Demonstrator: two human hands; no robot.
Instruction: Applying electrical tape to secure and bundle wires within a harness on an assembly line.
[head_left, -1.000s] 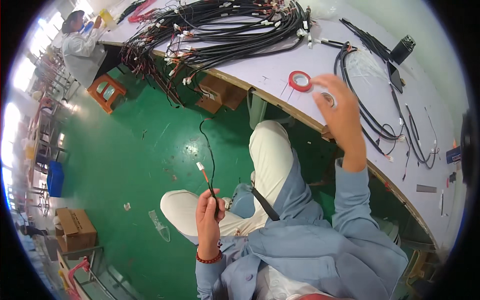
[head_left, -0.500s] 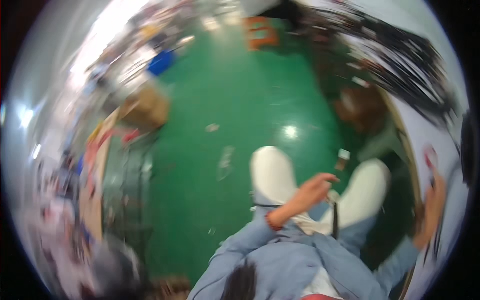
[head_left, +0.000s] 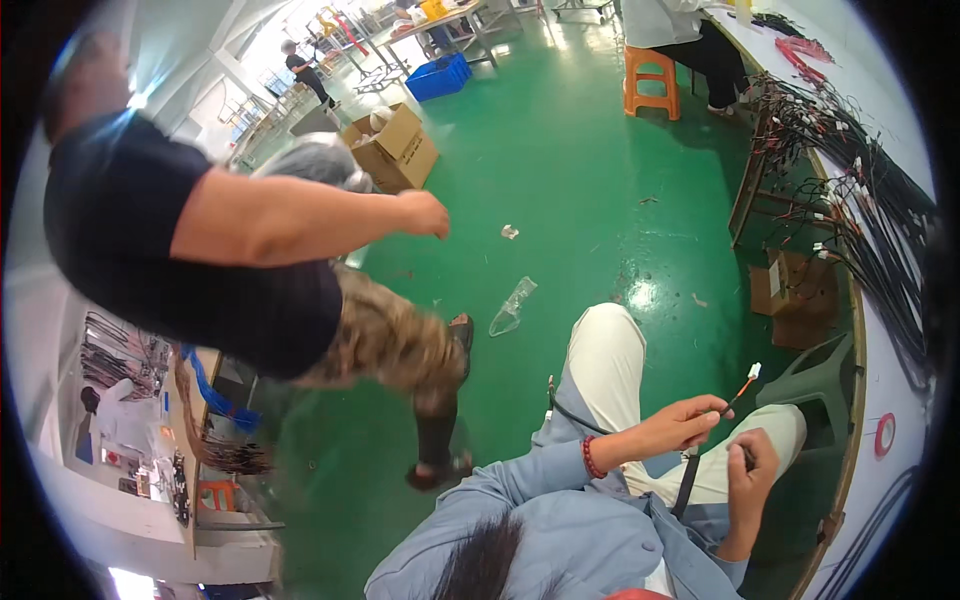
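Pinching the thin cable [head_left: 738,397], the left hand [head_left: 685,424] in the head view is keeping thumb and fingertips pressed nearly together, and the orange wire [head_left: 745,384] with its white plug [head_left: 754,371] is poking out just beyond the fingers, to their upper right. The right hand [head_left: 757,475] is hovering just beside, below and to the right, its fingers curling in around something small and dark; what it is gripping, if anything, I cannot tell. A black cord [head_left: 572,413] is running well left of the left fingers, possibly forming the same cable's far end.

A second ago the right hand was reaching over tape; now it is hanging back near the left, so both hands are seemingly gathering around the cable. The red tape roll [head_left: 885,436] is lying on the surface [head_left: 880,385], apart from the fingers on their right. A bundle of cables [head_left: 872,205] is spreading farther up, and a passer-by [head_left: 190,260] is striding well to the left of the fingers.
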